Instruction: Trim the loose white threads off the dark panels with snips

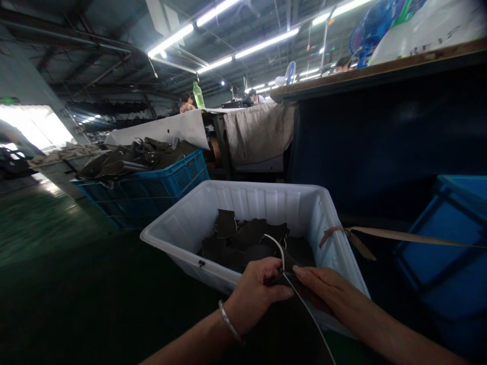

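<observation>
Both hands hold a dark piece of material (289, 324) with a thin white edging, over the near rim of a white plastic tub (262, 195). My left hand (258, 289), with a silver bangle at the wrist, pinches the piece between thumb and fingers. My right hand (323, 289) grips it just to the right, thumb on top. Between them a white strip end (277, 243) curves up and away. The lower part of the piece runs out of view at the bottom. Inside the tub lie several dark cut pieces (243, 238).
Left of the tub stands a blue crate (182, 175) heaped with dark pieces. A tan strap (380, 233) is tied to the tub's right rim. Another blue crate (449, 243) is at right, below a wooden tabletop edge (380, 71). People sit further back.
</observation>
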### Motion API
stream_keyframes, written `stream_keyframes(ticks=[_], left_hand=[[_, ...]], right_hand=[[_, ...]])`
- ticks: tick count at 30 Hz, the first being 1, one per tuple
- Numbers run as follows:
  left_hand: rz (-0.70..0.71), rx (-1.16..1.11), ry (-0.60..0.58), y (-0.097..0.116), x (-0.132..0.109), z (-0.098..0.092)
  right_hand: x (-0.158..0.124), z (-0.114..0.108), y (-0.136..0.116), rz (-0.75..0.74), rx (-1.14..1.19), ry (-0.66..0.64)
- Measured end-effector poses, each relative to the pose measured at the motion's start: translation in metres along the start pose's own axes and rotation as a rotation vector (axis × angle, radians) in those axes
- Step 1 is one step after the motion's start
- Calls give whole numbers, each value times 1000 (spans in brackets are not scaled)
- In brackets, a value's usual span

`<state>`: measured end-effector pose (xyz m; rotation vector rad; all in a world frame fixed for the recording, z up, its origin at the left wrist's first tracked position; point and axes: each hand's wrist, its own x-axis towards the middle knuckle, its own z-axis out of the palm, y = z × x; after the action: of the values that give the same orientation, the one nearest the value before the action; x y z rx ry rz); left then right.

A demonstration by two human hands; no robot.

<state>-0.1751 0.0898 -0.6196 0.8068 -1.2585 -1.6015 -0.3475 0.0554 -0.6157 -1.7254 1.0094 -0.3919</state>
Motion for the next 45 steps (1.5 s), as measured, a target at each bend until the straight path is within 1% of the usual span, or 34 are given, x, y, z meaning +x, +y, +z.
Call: stream_keyframes(ticks=[5,8,13,16,19,22,24,26,27,28,30,31,32,33,34,35,36,37,39,40,41,42,43,45], left_hand=[[-34,21,28,-1,-2,1],[-34,32,28,-1,-4,-1],[-51,50,-18,7,-4,-3],[-62,40,-38,13,-3,-2],[-74,38,-71,16,-4,-3],[-129,65,-32,20,-4,-5],[-135,94,24,25,-1,-10],[-104,151,105,31,7,-20],[-79,202,185,33,12,-28],[-55,268,290,35,18,-38],[-2,442,550,36,30,-60],[17,516,655,35,34,-70],[31,580,735,33,36,-79],[40,633,781,30,35,-85],[49,665,793,28,32,-88],[48,707,756,25,27,-88],[31,756,666,23,19,-85],[6,813,531,20,11,-80],[-143,1053,66,15,-4,-68],[-144,1203,-98,11,-8,-64],[-128,1332,-138,6,-10,-62],[-140,1400,-181,0,-8,-62],[-148,1455,-220,-5,-4,-63],[-219,1505,-244,-15,9,-69]], right_hand=[[-3,0,-4,-48,-38,-34],[-5,0,-6,-93,-103,-14],[-4,0,-3,-54,-128,8],[-4,-2,-5,-75,-166,1],[-5,-4,-8,-59,-179,4],[-4,-6,-10,-69,-118,-1],[-2,-8,-11,-67,-89,38],[-1,-12,-11,-58,-62,124],[0,-14,-11,-67,-35,174],[0,-17,-10,-82,-3,223],[0,-22,-8,-105,38,321],[-1,-25,-7,-111,31,376],[-1,-27,-5,-116,3,428],[-1,-30,-4,-120,-38,464],[-1,-32,-2,-120,-83,472],[-1,-33,-1,-119,-119,450],[-1,-33,0,-114,-144,407],[-1,-33,0,-101,-162,352],[0,-29,-1,-85,-184,258],[1,-27,-1,-90,-202,220],[3,-24,-2,-108,-226,192],[5,-22,-2,-122,-262,166],[8,-20,-3,-134,-296,145],[12,-23,-6,-158,-351,131]])
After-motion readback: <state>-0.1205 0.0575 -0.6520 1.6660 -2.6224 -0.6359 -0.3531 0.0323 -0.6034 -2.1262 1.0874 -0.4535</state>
